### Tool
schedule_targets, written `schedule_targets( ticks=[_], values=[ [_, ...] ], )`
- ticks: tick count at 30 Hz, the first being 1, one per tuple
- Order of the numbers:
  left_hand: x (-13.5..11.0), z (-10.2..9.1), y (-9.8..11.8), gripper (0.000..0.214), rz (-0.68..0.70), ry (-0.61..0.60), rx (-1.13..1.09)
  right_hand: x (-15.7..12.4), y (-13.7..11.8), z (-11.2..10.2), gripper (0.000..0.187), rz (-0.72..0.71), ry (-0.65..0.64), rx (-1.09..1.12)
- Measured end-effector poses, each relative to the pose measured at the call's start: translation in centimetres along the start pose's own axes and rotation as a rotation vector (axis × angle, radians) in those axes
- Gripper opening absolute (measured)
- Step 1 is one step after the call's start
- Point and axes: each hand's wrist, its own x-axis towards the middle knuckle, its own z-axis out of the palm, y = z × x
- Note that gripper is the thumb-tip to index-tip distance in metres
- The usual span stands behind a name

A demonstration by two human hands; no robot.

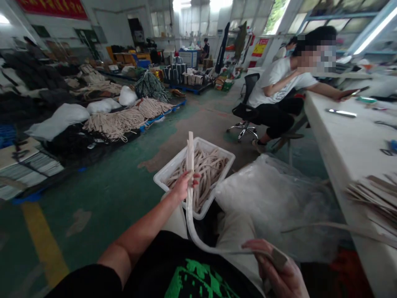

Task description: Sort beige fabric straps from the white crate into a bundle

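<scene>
A long beige strap (190,157), flat and flexible, runs between my two hands in a loose curve over my lap. My left hand (186,184) is closed around it near one end, which sticks up above the fingers. Low on the right, my right hand (277,267) grips the strap's other part, with a short flat end showing at the palm. Beneath and beyond my left hand stands a white plastic crate (161,174), holding a tangle of similar beige straps (212,167).
A clear plastic bag (273,194) lies right of the crate. The white worktable (331,140) at right bears a stack of strips (376,194). A seated person (273,87) holds a phone there. Pallets with beige bundles (120,122) line the left floor.
</scene>
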Motion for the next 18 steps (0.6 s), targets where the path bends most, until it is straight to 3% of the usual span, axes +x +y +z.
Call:
schedule_targets(
  ticks=[4,8,13,18],
  values=[
    [-5.0,1.7,-2.8,0.039,-0.106,-0.366,0.259,4.9,-1.8,0.3,0.044,0.052,0.089,0.116],
    [-8.4,2.0,-4.1,0.044,-0.217,-0.610,0.504,9.1,-1.3,-0.2,0.051,0.117,0.142,0.353],
    [-9.7,1.6,-4.5,0.043,-0.247,-0.705,0.655,10.9,0.0,-1.0,0.065,0.151,0.149,0.615],
    [-10.1,2.3,-3.4,0.034,-0.332,-0.792,0.678,10.8,-0.1,-0.6,0.054,0.070,0.183,0.550]
  ],
)
